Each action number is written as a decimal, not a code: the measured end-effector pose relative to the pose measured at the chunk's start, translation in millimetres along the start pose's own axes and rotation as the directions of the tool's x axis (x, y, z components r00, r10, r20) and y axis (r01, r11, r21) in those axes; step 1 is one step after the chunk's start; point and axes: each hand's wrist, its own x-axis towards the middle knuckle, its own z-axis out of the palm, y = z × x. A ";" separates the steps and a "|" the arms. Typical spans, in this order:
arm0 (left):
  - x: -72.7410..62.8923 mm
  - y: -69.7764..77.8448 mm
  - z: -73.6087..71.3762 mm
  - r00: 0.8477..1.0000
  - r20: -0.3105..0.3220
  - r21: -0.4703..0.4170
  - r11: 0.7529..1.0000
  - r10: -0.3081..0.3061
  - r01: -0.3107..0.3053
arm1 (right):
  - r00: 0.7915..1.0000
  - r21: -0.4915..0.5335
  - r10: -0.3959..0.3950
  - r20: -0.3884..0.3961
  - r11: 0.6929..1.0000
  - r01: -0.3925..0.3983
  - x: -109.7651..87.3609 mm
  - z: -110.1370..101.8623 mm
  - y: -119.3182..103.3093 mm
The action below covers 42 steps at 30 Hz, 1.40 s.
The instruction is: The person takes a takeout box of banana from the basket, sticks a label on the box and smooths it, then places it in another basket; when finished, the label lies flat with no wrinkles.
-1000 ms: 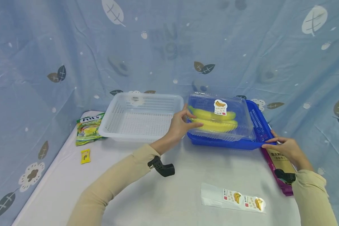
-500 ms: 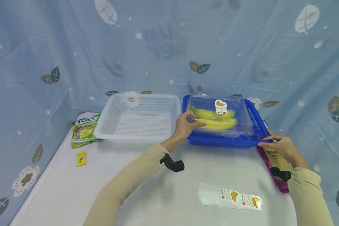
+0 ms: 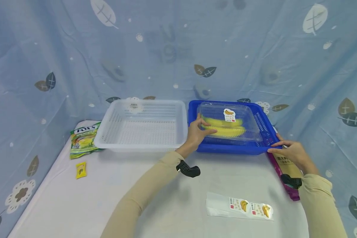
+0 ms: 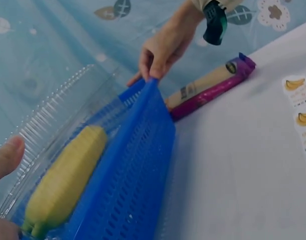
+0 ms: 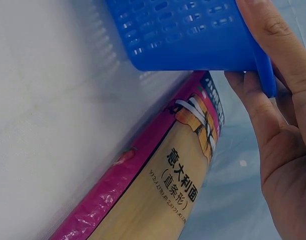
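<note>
A clear plastic box point(image 3: 247, 127) with yellow bananas point(image 3: 226, 131) inside and a banana sticker point(image 3: 229, 115) on its lid sits within the blue basket point(image 3: 232, 150). My left hand point(image 3: 196, 134) grips the box's left end, thumb toward the front; in the left wrist view only parts of that hand show at the left edge. At the basket's front right corner, my right hand point(image 3: 293, 153) pinches the rim. Close up in the right wrist view, the fingers lie under the blue rim and the thumb is above it.
A white basket point(image 3: 148, 145) stands left of the blue one. Left of it lie a green candy bag point(image 3: 83, 140) and a small yellow packet point(image 3: 81, 170). A spaghetti pack point(image 5: 153, 185) lies beside the blue basket. A strip of banana stickers point(image 3: 239, 207) lies in front.
My left hand has lowered the box of bananas deeper into the blue basket. The right hand keeps its hold on the rim. The head view has turned slightly right.
</note>
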 end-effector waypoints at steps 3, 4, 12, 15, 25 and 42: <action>3.2 -1.8 2.5 1.000 -0.010 0.001 1.000 -0.022 0.022 | 1.000 0.008 -0.003 -0.003 1.000 0.003 -0.3 0.2 -0.6; 4.0 -2.5 3.3 0.999 -0.011 -0.001 0.999 -0.032 0.032 | 1.000 0.007 0.000 -0.003 1.000 0.000 -0.3 0.2 -0.6; 7.3 -8.7 13.4 0.994 -0.041 0.003 0.995 -0.099 0.099 | 1.000 0.016 0.015 0.010 1.000 -0.015 -0.4 0.2 2.8; 8.6 -12.3 16.3 0.994 -0.055 0.010 0.996 -0.092 0.093 | 1.000 0.005 0.016 0.007 1.000 -0.016 -0.6 0.4 3.2; 15.4 -26.5 23.5 0.990 -0.107 0.074 0.993 -0.088 0.096 | 1.000 -0.010 0.007 -0.011 1.000 -0.008 -0.6 1.3 1.3; 19.8 -26.6 26.7 0.995 -0.055 0.313 0.945 -0.086 0.099 | 1.000 0.014 -0.012 -0.016 1.000 0.012 0.6 0.3 0.3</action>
